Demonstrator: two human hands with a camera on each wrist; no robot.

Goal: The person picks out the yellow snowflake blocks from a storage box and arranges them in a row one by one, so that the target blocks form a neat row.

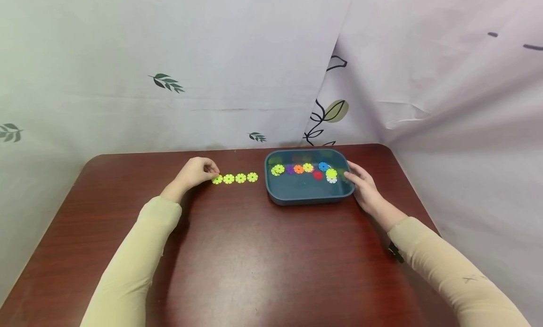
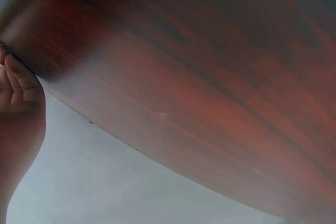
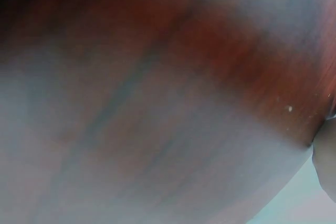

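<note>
A row of several yellow-green notched plastic discs (image 1: 240,178) lies on the table, left of a dark blue-grey tray (image 1: 311,195). My left hand (image 1: 196,172) is at the row's left end, where thumb and fingertips pinch the edge of the leftmost yellow disc (image 1: 217,180). On the other side, my right hand (image 1: 364,187) grips the tray's right end, thumb over the rim. Inside the tray are loose discs: an orange disc (image 1: 299,169), a blue disc (image 1: 324,167), a red disc (image 1: 317,175), plus purple, white and yellow ones. The left wrist view shows curled fingers (image 2: 18,85) at its left edge.
The brown wooden table (image 1: 237,251) has rounded far corners. A pale curtain (image 1: 212,72) with leaf prints hangs right behind its far edge, and more fabric (image 1: 466,129) runs along the right side.
</note>
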